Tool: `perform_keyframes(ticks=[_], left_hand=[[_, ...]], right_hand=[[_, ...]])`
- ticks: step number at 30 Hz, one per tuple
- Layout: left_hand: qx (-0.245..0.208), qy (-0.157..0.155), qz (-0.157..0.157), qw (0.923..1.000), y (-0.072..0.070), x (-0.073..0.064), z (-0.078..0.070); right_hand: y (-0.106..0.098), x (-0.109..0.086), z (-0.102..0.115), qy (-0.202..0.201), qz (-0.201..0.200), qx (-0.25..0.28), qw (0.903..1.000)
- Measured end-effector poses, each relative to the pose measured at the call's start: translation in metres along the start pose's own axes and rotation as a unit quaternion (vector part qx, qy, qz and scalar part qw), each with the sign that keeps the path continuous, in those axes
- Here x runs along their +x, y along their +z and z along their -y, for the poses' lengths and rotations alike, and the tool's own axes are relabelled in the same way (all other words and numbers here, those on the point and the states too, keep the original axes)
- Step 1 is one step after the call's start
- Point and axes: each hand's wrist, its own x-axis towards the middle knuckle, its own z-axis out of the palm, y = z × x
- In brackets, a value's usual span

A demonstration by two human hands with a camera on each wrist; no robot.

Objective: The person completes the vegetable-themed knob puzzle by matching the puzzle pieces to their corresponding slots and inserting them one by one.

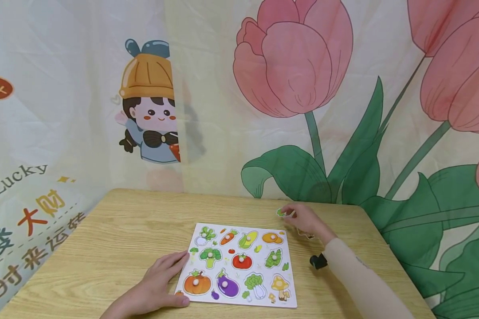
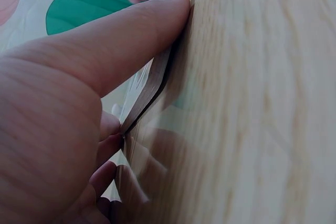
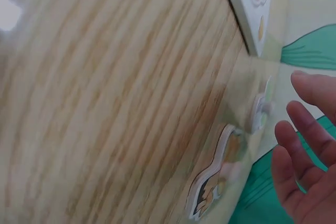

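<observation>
A white vegetable puzzle board lies on the wooden table, with round knobs on several of its pieces. At its left side is my left hand, thumb near the lower corner and fingers along the edge. In the left wrist view the thumb rests against the board's rim. Beyond the far right corner, my right hand is at a small green puzzle piece. The right wrist view shows its fingers loosely bent, apart from that knobbed piece on the table.
Another knobbed puzzle piece with brown and dark print lies below the right hand, mostly covered by the arm in the head view. A black device is on the right wrist. Behind the table hangs a printed cloth with tulips.
</observation>
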Motion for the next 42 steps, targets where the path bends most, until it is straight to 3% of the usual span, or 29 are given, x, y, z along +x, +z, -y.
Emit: perform_keyframes(ticks=[8,18,29,42], left_hand=[[-0.004,-0.002,0.0,1.0,0.001,0.0,0.001],[0.0,-0.003,-0.002,1.0,0.002,0.0,0.0],[0.008,0.001,-0.006,0.9999,0.001,0.001,-0.001],[0.009,0.0,-0.004,1.0,0.001,0.0,0.001]], right_hand=[[-0.002,0.009,-0.014,0.036,-0.017,0.001,0.9992],[0.002,0.017,-0.028,0.045,-0.022,0.002,0.9988],[0.009,0.023,-0.032,0.025,-0.025,-0.002,0.9994],[0.009,0.02,-0.021,0.037,-0.03,-0.012,0.9988]])
